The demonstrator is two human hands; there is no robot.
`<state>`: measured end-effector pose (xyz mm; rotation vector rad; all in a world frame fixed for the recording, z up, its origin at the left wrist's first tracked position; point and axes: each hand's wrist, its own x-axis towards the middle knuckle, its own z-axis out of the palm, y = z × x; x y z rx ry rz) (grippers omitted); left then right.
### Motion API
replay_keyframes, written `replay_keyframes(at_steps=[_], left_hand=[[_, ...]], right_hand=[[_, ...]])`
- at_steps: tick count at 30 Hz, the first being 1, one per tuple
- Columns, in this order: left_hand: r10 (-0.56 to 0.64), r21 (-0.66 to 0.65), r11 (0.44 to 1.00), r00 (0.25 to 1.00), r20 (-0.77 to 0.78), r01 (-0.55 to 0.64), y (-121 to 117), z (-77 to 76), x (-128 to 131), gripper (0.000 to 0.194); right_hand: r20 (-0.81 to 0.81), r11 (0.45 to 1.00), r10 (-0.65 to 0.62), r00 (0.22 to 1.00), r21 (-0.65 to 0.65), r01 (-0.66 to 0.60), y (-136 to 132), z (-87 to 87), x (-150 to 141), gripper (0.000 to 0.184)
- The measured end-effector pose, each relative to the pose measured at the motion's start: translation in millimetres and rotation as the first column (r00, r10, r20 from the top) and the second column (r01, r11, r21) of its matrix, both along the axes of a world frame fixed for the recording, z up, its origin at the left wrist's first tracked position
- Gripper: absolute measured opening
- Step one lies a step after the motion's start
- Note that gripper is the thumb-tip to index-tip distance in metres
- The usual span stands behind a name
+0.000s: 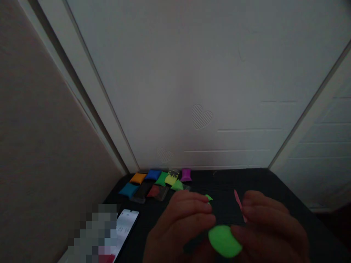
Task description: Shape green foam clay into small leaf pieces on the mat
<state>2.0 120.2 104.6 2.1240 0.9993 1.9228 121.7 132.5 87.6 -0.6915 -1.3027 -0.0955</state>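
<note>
1. Left hand (pixel 181 224) and right hand (pixel 274 224) hold a bright-green lump (pixel 225 241) between them, above the black table (pixel 222 182), well short of its far edge.
2. Light, even pressure should keep it smooth.

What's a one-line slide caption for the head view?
Bright green lump between left hand and right hand above a dark table, coloured packets beyond.

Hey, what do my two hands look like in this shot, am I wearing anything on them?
Your left hand and right hand look bare: no gloves, and no rings visible. No sleeve shows in frame. It's too dim to make out nails or small markings.
</note>
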Motion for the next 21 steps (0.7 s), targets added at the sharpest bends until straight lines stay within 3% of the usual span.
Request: replay_keyframes(at_steps=[3, 7, 11, 17, 21], left_hand=[[0.040, -0.037, 0.999, 0.999, 0.007, -0.040, 2.6, -4.1, 2.1, 0.014], [0.094, -0.130, 0.988, 0.995, 0.035, -0.088, 8.4, -13.1, -0.2, 0.020], [0.122, -0.182, 0.976, 0.992, 0.016, -0.117, 12.3, -15.8, -1.6, 0.021], [0.224, -0.108, 0.968, 0.974, -0.014, -0.225, 9.5, -18.5, 7.0, 0.023], [0.224, -0.120, 0.968, 0.974, 0.032, -0.219, 10.0, -19.8, 8.2, 0.025]], right_hand=[[0.058, 0.977, 0.150, 0.987, -0.160, -0.139, 0.2, 1.1, 2.6, 0.018], [0.118, 0.903, 0.355, 0.928, -0.300, -0.307, 5.1, 0.8, 4.2, 0.021], [0.086, 0.870, 0.382, 0.920, -0.369, -0.326, 10.4, -1.1, 2.8, 0.025], [0.085, 0.862, 0.393, 0.916, -0.381, -0.335, 12.0, -6.4, 6.5, 0.027], [-0.014, 0.808, 0.436, 0.900, -0.435, -0.398, 9.8, -7.6, 4.9, 0.021]])
